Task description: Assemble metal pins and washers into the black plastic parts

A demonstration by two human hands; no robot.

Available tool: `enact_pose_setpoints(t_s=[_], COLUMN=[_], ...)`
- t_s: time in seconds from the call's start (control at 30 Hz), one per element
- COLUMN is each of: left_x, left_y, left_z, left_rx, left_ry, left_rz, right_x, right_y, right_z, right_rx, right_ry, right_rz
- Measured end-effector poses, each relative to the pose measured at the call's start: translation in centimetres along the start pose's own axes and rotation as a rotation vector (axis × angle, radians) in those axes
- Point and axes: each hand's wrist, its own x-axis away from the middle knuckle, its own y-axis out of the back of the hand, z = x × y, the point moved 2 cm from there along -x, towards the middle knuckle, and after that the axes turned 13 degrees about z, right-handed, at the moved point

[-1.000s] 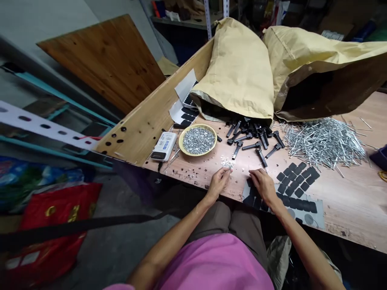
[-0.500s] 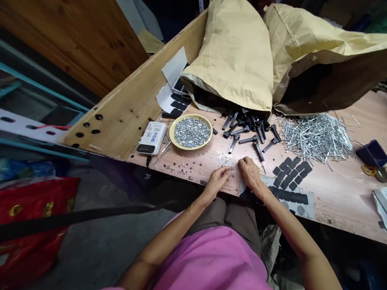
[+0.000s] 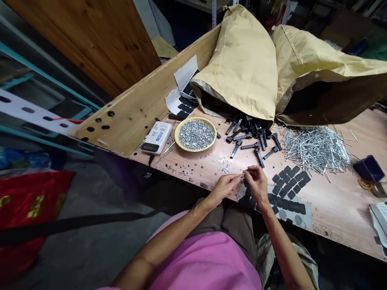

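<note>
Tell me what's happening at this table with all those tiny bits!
A person has both hands together at the table's edge. The left hand and right hand meet at the fingertips and seem to pinch something tiny, too small to make out. Just beyond lie loose metal rings, with a yellow bowl full of small metal pieces to their left. Black parts lie in front of a paper sack, beside a heap of metal pins.

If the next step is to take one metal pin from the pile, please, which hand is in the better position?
Probably the right hand: it is the nearer one to the pile of metal pins, which lies on its side. The left hand is farther away, nearer the loose metal rings.
</note>
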Motion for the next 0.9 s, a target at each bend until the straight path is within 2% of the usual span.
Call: enact_pose_setpoints(t_s=[0.27, 0.43, 0.57, 0.67, 0.8, 0.9], left_x=[0.4, 0.4, 0.5, 0.6, 0.5, 0.4], left_y=[-0.6, -0.8, -1.1, -1.3, -1.1, -0.8], left_z=[0.0, 0.4, 0.3, 0.4, 0.7, 0.8], left_rx=[-0.030, -0.037, -0.046, -0.048, -0.177, -0.360], left_ry=[0.042, 0.082, 0.069, 0.054, -0.079, -0.209], left_rz=[0.100, 0.093, 0.096, 0.089, 0.020, -0.012], right_x=[1.9, 2.3, 2.9, 3.5, 4.2, 4.6], right_y=[0.4, 0.4, 0.5, 0.7, 0.8, 0.8], right_z=[-0.1, -0.2, 0.0, 0.1, 0.3, 0.2], right_rx=[-0.047, -0.070, 0.041, 0.232, 0.511, 0.553], right_ry=[0.075, 0.059, 0.114, 0.229, 0.401, 0.394], right_rz=[-0.117, -0.176, -0.197, -0.231, -0.210, -0.236])
